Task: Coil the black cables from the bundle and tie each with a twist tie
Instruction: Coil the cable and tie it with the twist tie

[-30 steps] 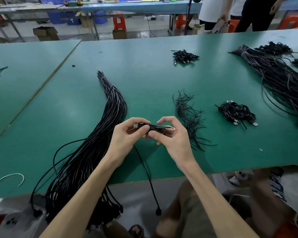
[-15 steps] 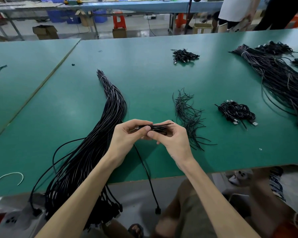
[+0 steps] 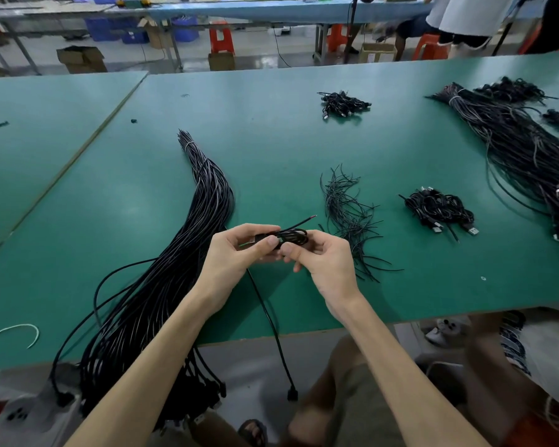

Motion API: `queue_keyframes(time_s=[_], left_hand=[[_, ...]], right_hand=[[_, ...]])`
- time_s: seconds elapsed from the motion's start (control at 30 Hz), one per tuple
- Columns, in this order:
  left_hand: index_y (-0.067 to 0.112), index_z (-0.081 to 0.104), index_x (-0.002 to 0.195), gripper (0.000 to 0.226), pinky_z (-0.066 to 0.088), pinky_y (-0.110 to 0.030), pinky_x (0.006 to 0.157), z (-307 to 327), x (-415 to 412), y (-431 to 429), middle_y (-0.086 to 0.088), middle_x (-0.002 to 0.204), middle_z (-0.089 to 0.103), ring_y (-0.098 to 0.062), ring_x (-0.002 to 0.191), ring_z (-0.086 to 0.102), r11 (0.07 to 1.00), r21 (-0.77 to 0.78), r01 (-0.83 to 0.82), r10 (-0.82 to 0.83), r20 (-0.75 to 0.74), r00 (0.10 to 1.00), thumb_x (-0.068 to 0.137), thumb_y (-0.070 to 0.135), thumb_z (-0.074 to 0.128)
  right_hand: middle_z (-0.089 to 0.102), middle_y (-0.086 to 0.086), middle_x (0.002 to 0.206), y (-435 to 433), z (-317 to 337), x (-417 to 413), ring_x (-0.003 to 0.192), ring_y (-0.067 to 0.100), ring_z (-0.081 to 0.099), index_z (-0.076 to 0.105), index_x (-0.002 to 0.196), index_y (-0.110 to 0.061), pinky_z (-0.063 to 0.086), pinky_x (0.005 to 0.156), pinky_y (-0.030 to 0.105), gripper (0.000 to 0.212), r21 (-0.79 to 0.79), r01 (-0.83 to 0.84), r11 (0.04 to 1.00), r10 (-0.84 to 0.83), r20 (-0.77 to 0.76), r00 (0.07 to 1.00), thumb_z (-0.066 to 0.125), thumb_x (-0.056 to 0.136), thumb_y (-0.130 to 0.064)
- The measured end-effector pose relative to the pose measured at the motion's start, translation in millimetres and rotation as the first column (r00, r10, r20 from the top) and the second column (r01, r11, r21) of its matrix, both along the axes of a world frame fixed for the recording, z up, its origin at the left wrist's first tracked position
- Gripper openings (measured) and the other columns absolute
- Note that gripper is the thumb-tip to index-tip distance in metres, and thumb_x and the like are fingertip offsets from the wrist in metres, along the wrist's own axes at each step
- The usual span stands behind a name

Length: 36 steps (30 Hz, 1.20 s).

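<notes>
The left hand (image 3: 236,256) pinches 1 end of a small coiled black cable (image 3: 292,237) between thumb and fingers, and the right hand (image 3: 323,266) grips the other end with curled fingers, holding it just above the green table (image 3: 271,140). The coil's bare tip (image 3: 305,220) pokes up and away. This looks like the tying step, though whether a tie is already round the coil cannot be told. To do it well, the left pinch should hold the loops flat and stacked while the right wraps the tie across the middle and twists it snug, with the tip tucked along the loops. Loose twist ties (image 3: 349,221) lie just right of the right hand, an easy reach. The big bundle (image 3: 181,259) lies close on the left and spills over the front edge (image 3: 304,335), so the left elbow should stay high. A stray cable (image 3: 271,327) hangs off that edge under the wrists and could snag. Finished coils (image 3: 439,211) sit further right, with bare green between for setting this 1 down.
</notes>
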<state>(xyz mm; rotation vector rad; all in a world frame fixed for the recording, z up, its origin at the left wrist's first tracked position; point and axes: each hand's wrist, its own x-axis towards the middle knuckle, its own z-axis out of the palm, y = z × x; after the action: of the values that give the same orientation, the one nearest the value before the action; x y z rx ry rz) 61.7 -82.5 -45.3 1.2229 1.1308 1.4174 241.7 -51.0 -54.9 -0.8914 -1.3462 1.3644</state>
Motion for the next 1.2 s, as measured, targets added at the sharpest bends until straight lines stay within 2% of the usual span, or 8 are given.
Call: queue_keyframes(time_s=[0.13, 0.27, 0.43, 0.57, 0.67, 0.8, 0.93, 1.2], left_hand=[[0.009, 0.074, 0.118, 0.037, 0.059, -0.030, 0.088, -1.0, 5.7, -3.1, -0.001, 0.106, 0.076, -0.016, 0.099, 0.074, 0.982, 0.182, -0.048, 0.116, -0.385, 0.916, 0.084, 0.021, 0.081], [0.005, 0.067, 0.129, 0.039, 0.057, -0.034, 0.085, -5.3, 8.4, -6.4, -0.002, 0.110, 0.064, -0.015, 0.098, 0.065, 0.921, 0.390, 0.020, 0.293, -0.725, 0.623, 0.095, 0.023, 0.068], [0.000, 0.051, 0.145, 0.046, 0.055, -0.048, 0.074, -7.5, 11.1, -8.8, -0.010, 0.105, 0.052, -0.027, 0.095, 0.058, 0.946, 0.314, 0.082, 0.269, -0.900, 0.344, 0.106, 0.025, 0.052], [-0.001, 0.059, 0.114, 0.034, 0.051, -0.047, 0.070, -1.9, 12.8, -9.5, -0.007, 0.096, 0.048, -0.023, 0.087, 0.050, 0.953, 0.296, 0.070, 0.256, -0.905, 0.340, 0.107, 0.027, 0.042], [-0.003, 0.062, 0.111, 0.027, 0.052, -0.049, 0.072, -0.4, 13.7, -11.0, -0.009, 0.096, 0.051, -0.026, 0.087, 0.053, 0.955, 0.293, 0.036, 0.258, -0.887, 0.383, 0.106, 0.020, 0.049], [0.001, 0.063, 0.129, 0.031, 0.051, -0.045, 0.081, -2.2, 10.7, -9.4, -0.006, 0.100, 0.052, -0.025, 0.088, 0.055, 0.975, 0.223, 0.020, 0.184, -0.848, 0.497, 0.106, 0.019, 0.053], [0.005, 0.050, 0.150, 0.045, 0.041, -0.016, 0.091, -3.3, 7.5, -5.2, -0.004, 0.108, 0.052, -0.013, 0.097, 0.050, 0.991, 0.135, 0.022, 0.095, -0.792, 0.603, 0.107, 0.021, 0.048], [0.005, 0.058, 0.108, 0.038, 0.040, -0.030, 0.076, -10.3, 11.9, -5.1, 0.001, 0.095, 0.042, -0.017, 0.084, 0.044, 0.982, 0.188, 0.022, 0.170, -0.925, 0.340, 0.108, 0.033, 0.032]], right_hand=[[0.077, 0.008, 0.079, 0.5, -0.6, 1.4, 0.064, 0.013, 0.066, 0.080, 0.092, -0.016, 0.053, 0.061, 0.021, 0.007, -0.020, 0.015, 1.000, -0.016, -0.037, 0.999, 0.081, 0.087, -0.012], [0.077, 0.008, 0.079, 0.0, 0.3, 1.9, 0.067, 0.015, 0.069, 0.079, 0.092, -0.014, 0.055, 0.062, 0.022, 0.006, -0.029, 0.008, 1.000, -0.009, -0.012, 1.000, 0.081, 0.087, -0.010], [0.076, 0.008, 0.076, 0.1, -0.1, 0.3, 0.066, 0.014, 0.068, 0.079, 0.093, -0.013, 0.055, 0.064, 0.023, 0.005, -0.010, 0.019, 1.000, -0.019, 0.062, 0.998, 0.079, 0.089, -0.009], [0.077, 0.002, 0.079, -0.3, 1.3, -0.3, 0.068, 0.013, 0.068, 0.079, 0.094, -0.016, 0.056, 0.068, 0.022, 0.007, -0.001, 0.006, 1.000, -0.006, 0.091, 0.996, 0.077, 0.091, -0.010], [0.077, -0.001, 0.080, -0.4, 2.2, -1.0, 0.069, 0.011, 0.068, 0.078, 0.096, -0.021, 0.055, 0.069, 0.020, 0.012, 0.009, 0.005, 1.000, -0.006, 0.110, 0.994, 0.076, 0.091, -0.009], [0.077, -0.001, 0.080, -0.9, 3.1, -2.1, 0.069, 0.009, 0.068, 0.078, 0.099, -0.022, 0.054, 0.069, 0.019, 0.015, 0.020, 0.013, 1.000, -0.016, 0.130, 0.991, 0.075, 0.092, -0.009], [0.076, -0.003, 0.078, -1.3, 3.1, -1.5, 0.069, 0.009, 0.068, 0.077, 0.098, -0.024, 0.055, 0.071, 0.019, 0.017, 0.021, 0.010, 1.000, -0.013, 0.147, 0.989, 0.074, 0.093, -0.007], [0.077, -0.001, 0.082, -1.0, 0.4, -2.3, 0.069, 0.010, 0.068, 0.079, 0.104, -0.014, 0.058, 0.074, 0.025, 0.012, 0.044, 0.040, 0.998, -0.050, 0.243, 0.969, 0.075, 0.093, -0.010]])
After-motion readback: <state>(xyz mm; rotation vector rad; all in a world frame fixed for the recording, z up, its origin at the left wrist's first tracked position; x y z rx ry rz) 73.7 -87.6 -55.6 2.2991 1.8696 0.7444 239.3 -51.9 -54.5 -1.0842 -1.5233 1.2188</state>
